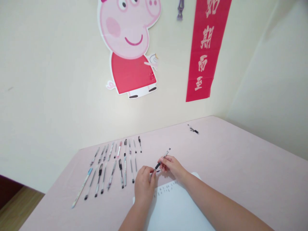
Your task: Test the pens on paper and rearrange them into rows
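Observation:
A clear-barrelled pen with a black grip (158, 165) slants up to the right between my hands. My right hand (173, 167) pinches its barrel. My left hand (145, 182) is closed around the pen's lower end, its fingertips partly hiding that end. A small dark piece shows between the two hands, too small to name. Beneath my wrists lies a white sheet (176, 208) with rows of small dark marks near its top edge.
Several pens and refills lie in two rows on the pink tabletop (228, 166) to the left, among them a capped black pen (121, 173) and a long light-blue pen (82, 187). Pen parts (193, 129) rest at the back right. A wall (60, 80) stands behind.

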A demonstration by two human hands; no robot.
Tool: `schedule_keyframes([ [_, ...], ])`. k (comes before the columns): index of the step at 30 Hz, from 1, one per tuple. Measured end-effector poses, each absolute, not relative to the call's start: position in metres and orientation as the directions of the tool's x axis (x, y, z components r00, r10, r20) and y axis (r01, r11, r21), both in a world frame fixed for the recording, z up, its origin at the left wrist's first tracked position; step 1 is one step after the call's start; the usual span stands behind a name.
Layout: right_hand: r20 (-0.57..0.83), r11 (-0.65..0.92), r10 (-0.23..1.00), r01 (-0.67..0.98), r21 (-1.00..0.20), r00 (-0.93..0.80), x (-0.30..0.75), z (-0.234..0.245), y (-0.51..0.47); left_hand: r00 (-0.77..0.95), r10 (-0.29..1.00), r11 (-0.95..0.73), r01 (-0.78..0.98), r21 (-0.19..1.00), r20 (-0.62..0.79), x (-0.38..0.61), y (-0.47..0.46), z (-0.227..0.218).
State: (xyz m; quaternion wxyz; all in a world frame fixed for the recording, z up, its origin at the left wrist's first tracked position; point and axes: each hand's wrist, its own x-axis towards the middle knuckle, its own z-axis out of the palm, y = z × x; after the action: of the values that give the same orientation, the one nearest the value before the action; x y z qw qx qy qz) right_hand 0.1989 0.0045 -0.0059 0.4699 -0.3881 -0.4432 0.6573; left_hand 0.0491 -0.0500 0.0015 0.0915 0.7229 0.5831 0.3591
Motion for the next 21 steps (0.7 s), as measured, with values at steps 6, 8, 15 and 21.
schedule_keyframes([
  [6,-0.086,-0.135,0.971,-0.214,-0.967,-0.221,0.1974,-0.0153,0.0064,0.080,0.912,-0.306,0.787,0.536,0.403,0.0497,-0.0504,0.0024],
  [8,-0.083,-0.133,0.969,-0.205,-0.970,-0.233,0.1972,-0.0167,0.0070,0.091,0.910,-0.313,0.791,0.526,0.405,0.0496,-0.0500,0.0011],
  [15,-0.054,-0.126,0.956,-0.239,-0.963,-0.290,0.1992,-0.0088,0.0043,0.094,0.892,-0.345,0.773,0.533,0.442,0.0482,-0.0474,-0.0030],
  [21,-0.096,-0.155,0.973,-0.290,-0.944,-0.208,0.1976,-0.0078,0.0047,0.079,0.894,-0.341,0.758,0.556,0.440,0.0473,-0.0475,-0.0028],
])
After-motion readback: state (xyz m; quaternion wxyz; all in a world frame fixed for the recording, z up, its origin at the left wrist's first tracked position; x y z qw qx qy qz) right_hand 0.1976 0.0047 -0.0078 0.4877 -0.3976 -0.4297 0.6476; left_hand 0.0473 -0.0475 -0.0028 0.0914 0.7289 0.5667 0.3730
